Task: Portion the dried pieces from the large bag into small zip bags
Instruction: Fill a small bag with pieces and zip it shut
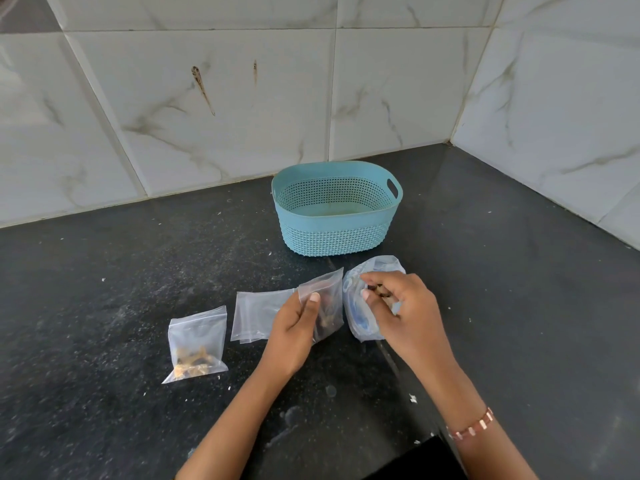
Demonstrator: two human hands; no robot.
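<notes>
Head view: one filled zip bag (195, 344) lies finished at 8 o'clock. A second small bag (322, 303), partly filled, is pinched by the left hand (294, 327). Dried pieces (379, 292) are pinched by the right hand (398, 306) over the large bag (367, 296), at 3 o'clock. Empty bags (258, 315) remain.

1. You get bright, even daylight, with soft shadows under your arms.
2. The dark countertop (104, 323) shows a faint sheen.
3. Wide-angle distortion bends the wall tiles (207, 98) at the edges.
</notes>
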